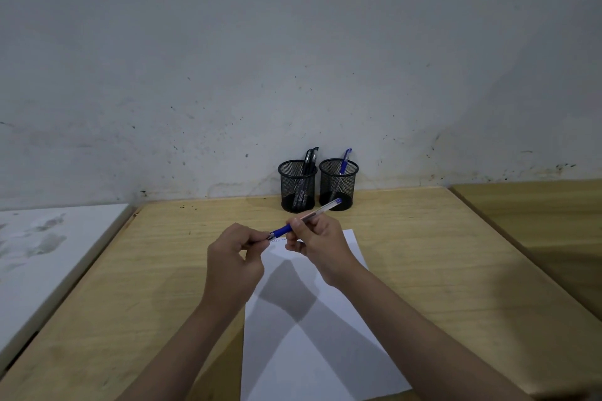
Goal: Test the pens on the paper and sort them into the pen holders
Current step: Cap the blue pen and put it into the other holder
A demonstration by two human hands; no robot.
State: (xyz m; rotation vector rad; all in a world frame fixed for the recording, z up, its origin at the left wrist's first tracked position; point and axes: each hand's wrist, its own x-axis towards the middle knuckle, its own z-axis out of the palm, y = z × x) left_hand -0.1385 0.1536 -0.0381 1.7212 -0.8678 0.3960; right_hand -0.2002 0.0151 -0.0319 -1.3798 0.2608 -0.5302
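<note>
Paper (312, 345) lay beneath both hands on the desk (136, 286). The right hand (317, 242) gripped the blue pen (304, 218) mid-barrel; the left hand (233, 249) pinched its tip end, cap probably. Best pull straight along the barrel, steadily. Beyond the hands stood two holders (297, 185), black pens left, blue right.

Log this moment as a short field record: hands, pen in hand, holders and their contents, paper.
right hand: grips the barrel of the blue pen
left hand: pinches at the pen's tip end; whether it holds a cap cannot be told
left holder: black mesh, holds dark pens
right holder: black mesh, holds one blue pen
paper: white sheet on the wooden desk, faint marks near its far edge
holders' place: side by side at the wall
</note>
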